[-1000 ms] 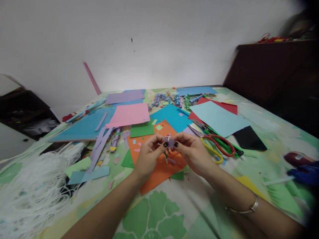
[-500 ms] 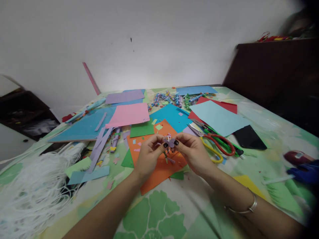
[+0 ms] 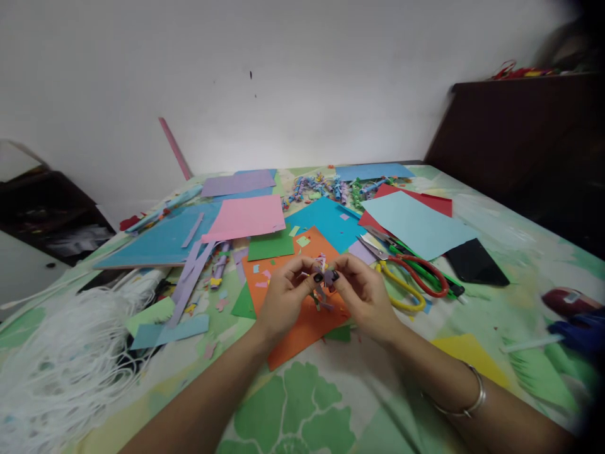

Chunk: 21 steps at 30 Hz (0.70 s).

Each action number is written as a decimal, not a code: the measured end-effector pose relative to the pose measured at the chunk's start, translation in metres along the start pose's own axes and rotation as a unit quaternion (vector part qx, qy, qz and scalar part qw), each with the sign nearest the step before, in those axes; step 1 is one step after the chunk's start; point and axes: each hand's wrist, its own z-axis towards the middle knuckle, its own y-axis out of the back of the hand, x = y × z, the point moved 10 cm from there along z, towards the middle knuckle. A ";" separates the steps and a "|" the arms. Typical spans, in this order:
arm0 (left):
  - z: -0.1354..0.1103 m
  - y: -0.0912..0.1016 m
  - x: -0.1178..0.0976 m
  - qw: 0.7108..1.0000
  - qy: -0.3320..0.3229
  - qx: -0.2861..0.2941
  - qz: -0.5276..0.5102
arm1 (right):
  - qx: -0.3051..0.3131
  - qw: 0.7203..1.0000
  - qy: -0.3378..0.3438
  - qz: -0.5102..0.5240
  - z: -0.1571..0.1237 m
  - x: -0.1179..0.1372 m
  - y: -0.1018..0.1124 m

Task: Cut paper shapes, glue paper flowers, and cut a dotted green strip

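Observation:
Between the fingertips of both hands is a small purple paper cutout (image 3: pixel 326 276), partly hidden by my thumbs. My left hand (image 3: pixel 289 295) pinches its left side and my right hand (image 3: pixel 366 295) pinches its right side. Both hands are closed, over an orange paper sheet (image 3: pixel 302 343) strewn with small paper scraps. Just below the fingertips show thin scraps, too small to name. To the right of my right hand lie scissors (image 3: pixel 407 287) with one red and one yellow handle loop, beside a green cutter (image 3: pixel 432 272).
White cord (image 3: pixel 70 359) is heaped at the left, near purple strips (image 3: pixel 189 284). Pink (image 3: pixel 248 215), blue (image 3: pixel 326 221) and pale blue (image 3: pixel 416 221) sheets lie farther back, with curled paper pieces (image 3: pixel 312 187) behind. A black phone (image 3: pixel 476 261) rests at the right.
The purple cutout is turned or folded a little between my fingers, so less of its flat face shows. Both hands stay in nearly the same place.

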 end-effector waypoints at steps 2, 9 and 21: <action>-0.001 -0.001 0.000 1.000 0.003 0.002 -0.007 | 0.019 0.998 0.040 -0.052 -0.001 0.008 -0.003; -0.003 -0.003 -0.003 1.000 -0.025 0.001 0.008 | -0.010 0.940 0.180 -0.291 -0.004 0.034 -0.004; -0.004 -0.002 -0.006 0.999 -0.046 -0.001 0.018 | -0.018 0.909 0.274 -0.313 -0.014 0.048 -0.008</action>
